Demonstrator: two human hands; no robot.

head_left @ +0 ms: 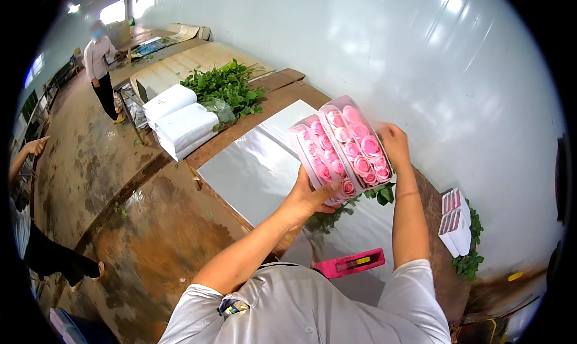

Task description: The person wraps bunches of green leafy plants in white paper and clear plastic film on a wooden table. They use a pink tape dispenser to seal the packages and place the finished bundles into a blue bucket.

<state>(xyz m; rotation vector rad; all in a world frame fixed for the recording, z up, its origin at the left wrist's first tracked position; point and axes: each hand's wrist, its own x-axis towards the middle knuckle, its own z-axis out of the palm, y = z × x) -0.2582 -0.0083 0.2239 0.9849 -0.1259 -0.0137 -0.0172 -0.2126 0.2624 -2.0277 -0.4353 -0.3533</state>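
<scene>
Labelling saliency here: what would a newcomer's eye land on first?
The boxy, pale-wrapped bundle of pink roses, right of centre, with the left hand gripping its lower side and the right hand at its right edge. Then the bright pink, elongated tool with a yellow part, by the person's front, and the green leafy stems beside white paper-wrapped packs, upper left.

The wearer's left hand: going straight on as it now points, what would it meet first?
The wrapped pink roses, which the left hand is touching; how deep they sit along that line is unclear.
</scene>
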